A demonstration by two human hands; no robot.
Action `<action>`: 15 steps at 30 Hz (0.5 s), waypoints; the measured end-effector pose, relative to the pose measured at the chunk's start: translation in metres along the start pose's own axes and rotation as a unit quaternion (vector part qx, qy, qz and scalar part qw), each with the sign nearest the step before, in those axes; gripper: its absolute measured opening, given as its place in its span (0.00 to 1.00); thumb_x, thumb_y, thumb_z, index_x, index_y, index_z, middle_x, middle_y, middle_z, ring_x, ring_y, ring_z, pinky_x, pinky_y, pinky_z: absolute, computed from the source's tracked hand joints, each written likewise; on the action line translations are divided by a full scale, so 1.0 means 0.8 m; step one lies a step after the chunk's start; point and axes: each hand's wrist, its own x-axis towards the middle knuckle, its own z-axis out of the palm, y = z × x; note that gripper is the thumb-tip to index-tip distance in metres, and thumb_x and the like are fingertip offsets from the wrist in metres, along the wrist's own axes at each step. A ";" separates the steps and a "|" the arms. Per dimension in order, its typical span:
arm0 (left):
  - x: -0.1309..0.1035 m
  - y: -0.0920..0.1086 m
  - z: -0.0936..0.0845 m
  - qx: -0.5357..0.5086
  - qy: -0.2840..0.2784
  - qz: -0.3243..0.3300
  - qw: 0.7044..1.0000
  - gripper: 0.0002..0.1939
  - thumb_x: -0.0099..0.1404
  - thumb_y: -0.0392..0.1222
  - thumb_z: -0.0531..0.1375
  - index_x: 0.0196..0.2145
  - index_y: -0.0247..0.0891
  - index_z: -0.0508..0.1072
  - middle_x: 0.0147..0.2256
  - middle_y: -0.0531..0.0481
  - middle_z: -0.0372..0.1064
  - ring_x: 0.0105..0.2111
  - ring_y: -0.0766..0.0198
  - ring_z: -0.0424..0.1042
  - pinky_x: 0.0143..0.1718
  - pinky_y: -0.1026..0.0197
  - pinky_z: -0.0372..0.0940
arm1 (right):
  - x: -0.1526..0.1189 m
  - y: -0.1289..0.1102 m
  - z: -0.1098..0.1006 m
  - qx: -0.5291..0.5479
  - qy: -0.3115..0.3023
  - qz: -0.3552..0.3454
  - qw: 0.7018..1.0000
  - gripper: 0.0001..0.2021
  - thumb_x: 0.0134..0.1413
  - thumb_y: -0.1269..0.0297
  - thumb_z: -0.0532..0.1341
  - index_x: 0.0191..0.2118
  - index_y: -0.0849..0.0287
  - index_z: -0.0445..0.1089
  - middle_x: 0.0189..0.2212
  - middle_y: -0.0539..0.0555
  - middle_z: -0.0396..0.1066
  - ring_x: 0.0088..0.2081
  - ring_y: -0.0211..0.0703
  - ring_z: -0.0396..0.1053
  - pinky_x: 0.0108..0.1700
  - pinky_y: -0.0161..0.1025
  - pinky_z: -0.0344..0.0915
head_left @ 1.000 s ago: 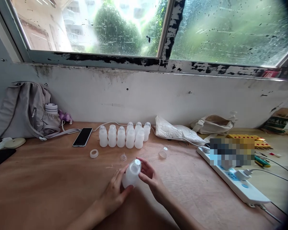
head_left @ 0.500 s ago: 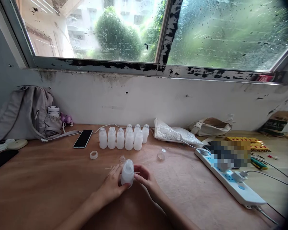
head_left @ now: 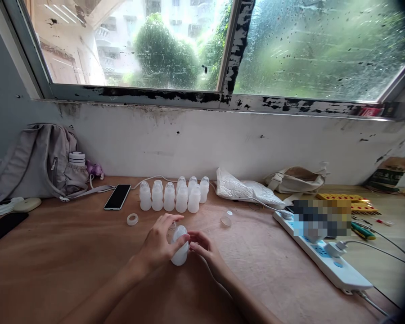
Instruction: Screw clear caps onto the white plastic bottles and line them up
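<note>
A small frosted-white bottle [head_left: 180,257] with a clear domed top stands upright between my hands at the front middle of the table. My left hand [head_left: 160,240] is spread around its upper left side. The thumb crosses the front of the bottle, while the fingers reach out above and behind it. Bent fingers of my right hand [head_left: 202,246] close on the bottle's right edge; their inner side is hidden. Just behind the bottle, a clear ring-shaped piece [head_left: 172,225] is partly covered by my left hand. A white ring [head_left: 132,219] and a clear cap [head_left: 227,218] lie farther out.
Several similar bottles [head_left: 169,196] stand grouped toward the wall. Left of them are a phone [head_left: 117,197] and a grey backpack [head_left: 37,162]. A white plastic package [head_left: 245,186] lies to their right. Cables run from the power strip [head_left: 324,254] at the right.
My left hand has shifted up from the bottle's lower side, its thumb rising and its fingers stretching toward the clear ring-shaped piece. My right hand stays almost in place.
</note>
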 end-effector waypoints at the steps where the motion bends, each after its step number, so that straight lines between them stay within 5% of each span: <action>1: 0.001 0.000 0.002 0.000 0.001 -0.002 1.000 0.17 0.56 0.49 0.55 0.44 0.43 0.65 0.41 0.48 0.65 0.42 0.58 0.64 0.41 0.57 0.62 | 0.001 0.002 -0.001 -0.001 0.004 0.001 1.000 0.16 0.44 0.58 0.61 0.40 0.58 0.67 0.38 0.56 0.69 0.41 0.48 0.65 0.41 0.44 0.62; 15: -0.003 0.000 0.007 -0.001 0.016 -0.014 1.000 0.16 0.56 0.49 0.55 0.42 0.42 0.66 0.37 0.49 0.67 0.39 0.61 0.66 0.37 0.60 0.64 | 0.001 0.009 -0.003 -0.017 0.022 0.000 1.000 0.15 0.45 0.59 0.60 0.40 0.58 0.67 0.37 0.55 0.69 0.40 0.46 0.65 0.40 0.42 0.62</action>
